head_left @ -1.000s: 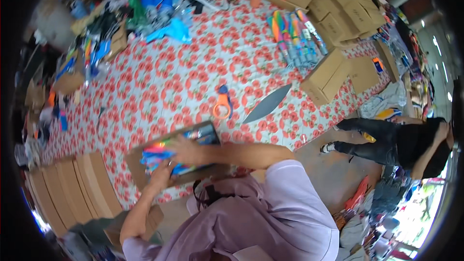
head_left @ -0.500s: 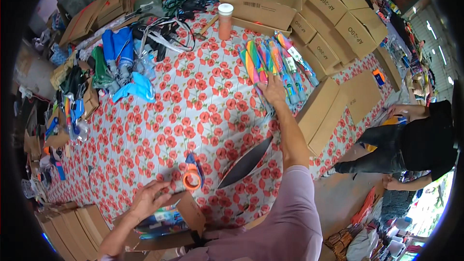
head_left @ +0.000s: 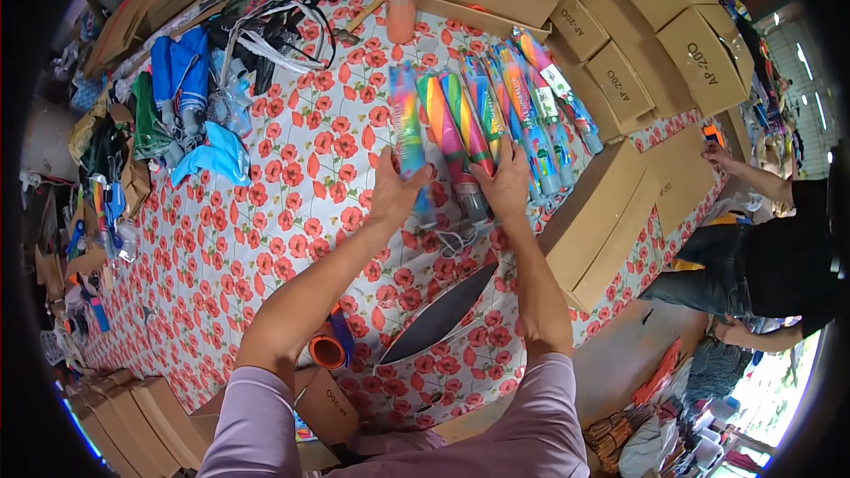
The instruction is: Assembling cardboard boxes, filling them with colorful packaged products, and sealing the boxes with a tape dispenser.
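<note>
My left hand (head_left: 397,190) is closed around the lower part of a folded rainbow umbrella (head_left: 405,111) in a clear sleeve, at the left end of a row. Two more striped umbrellas (head_left: 443,119) lie between my hands, grey handles toward me. My right hand (head_left: 505,181) grips the right-hand one of these, fingers partly hidden. Beyond it, several other umbrellas in printed sleeves (head_left: 531,115) lie side by side on the flowered tablecloth (head_left: 292,204). Under my left forearm sits an orange tape roll on a blue dispenser (head_left: 328,351).
Cardboard boxes (head_left: 637,84) stack up at the back right, with an open carton (head_left: 602,221) nearer. An orange tub with a white lid (head_left: 400,9) stands at the back. A dark, pointed flat piece (head_left: 438,314) lies in front. At right, a person in black (head_left: 753,239) reaches to the table.
My left hand has come up from the box at lower left to the umbrellas and grips one. My right hand has shifted down the row. The other person's hand has reached an orange object.
</note>
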A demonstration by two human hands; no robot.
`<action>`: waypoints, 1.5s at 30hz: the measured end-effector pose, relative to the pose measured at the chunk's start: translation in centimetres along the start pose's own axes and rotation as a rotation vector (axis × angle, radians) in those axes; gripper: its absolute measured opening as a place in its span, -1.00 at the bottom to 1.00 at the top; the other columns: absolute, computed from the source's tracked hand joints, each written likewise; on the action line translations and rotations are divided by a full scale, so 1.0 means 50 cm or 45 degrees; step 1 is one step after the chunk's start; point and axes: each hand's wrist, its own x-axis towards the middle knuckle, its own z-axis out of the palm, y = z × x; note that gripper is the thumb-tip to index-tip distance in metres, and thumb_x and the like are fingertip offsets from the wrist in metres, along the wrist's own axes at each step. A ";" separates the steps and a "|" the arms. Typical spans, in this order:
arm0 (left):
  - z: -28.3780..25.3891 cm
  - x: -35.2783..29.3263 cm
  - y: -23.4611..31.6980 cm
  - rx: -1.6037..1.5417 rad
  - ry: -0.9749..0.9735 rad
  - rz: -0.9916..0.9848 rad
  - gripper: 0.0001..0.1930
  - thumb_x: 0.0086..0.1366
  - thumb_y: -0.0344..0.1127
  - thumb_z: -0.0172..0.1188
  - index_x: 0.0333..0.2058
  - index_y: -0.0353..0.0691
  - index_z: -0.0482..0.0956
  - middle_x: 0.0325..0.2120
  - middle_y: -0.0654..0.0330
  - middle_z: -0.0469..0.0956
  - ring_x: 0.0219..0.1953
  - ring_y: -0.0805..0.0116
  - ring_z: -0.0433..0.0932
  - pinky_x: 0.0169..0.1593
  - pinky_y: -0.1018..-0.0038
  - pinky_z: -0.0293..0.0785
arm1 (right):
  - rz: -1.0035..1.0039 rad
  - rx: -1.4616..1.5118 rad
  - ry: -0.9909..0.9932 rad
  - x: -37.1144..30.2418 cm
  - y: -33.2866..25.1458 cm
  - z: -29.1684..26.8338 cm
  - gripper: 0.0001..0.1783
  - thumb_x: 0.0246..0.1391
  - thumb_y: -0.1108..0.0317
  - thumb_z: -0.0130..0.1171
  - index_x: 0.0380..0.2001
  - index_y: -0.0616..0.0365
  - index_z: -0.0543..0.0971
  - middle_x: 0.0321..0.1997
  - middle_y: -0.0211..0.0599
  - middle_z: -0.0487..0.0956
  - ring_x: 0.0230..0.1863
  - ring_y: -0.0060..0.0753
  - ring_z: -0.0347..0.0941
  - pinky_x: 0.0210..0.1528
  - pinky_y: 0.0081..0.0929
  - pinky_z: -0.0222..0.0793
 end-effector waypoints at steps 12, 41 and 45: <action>-0.020 0.070 -0.001 0.227 0.112 0.300 -0.03 0.12 -0.03 0.47 0.33 -0.39 0.11 0.18 -0.13 0.42 0.23 -0.06 0.39 0.17 0.12 0.41 | 0.745 1.062 -0.490 -0.017 -0.162 0.085 -0.10 -0.01 0.15 0.47 0.31 0.21 0.25 0.07 -0.07 0.59 0.06 -0.16 0.53 0.09 -0.24 0.43; -0.980 -1.198 -0.033 0.326 -0.635 -0.340 0.10 -0.08 -0.03 0.58 0.40 -0.20 0.18 0.28 0.07 0.34 0.31 0.27 0.30 0.37 0.33 0.19 | 1.420 2.008 -1.949 -1.002 -1.174 -0.528 -0.60 0.22 0.19 0.30 0.08 0.00 0.51 -0.09 -0.48 0.54 -0.21 -0.63 0.46 -0.18 -0.57 0.48; -0.989 -1.139 -0.122 0.369 -0.772 -0.393 0.05 -0.03 -0.03 0.56 0.38 -0.22 0.20 0.27 0.06 0.35 0.29 0.25 0.32 0.34 0.33 0.23 | 1.775 2.075 -1.528 -1.093 -1.198 -0.449 -0.63 0.23 0.15 0.30 0.04 -0.02 0.52 -0.15 -0.52 0.53 -0.23 -0.64 0.44 -0.21 -0.61 0.47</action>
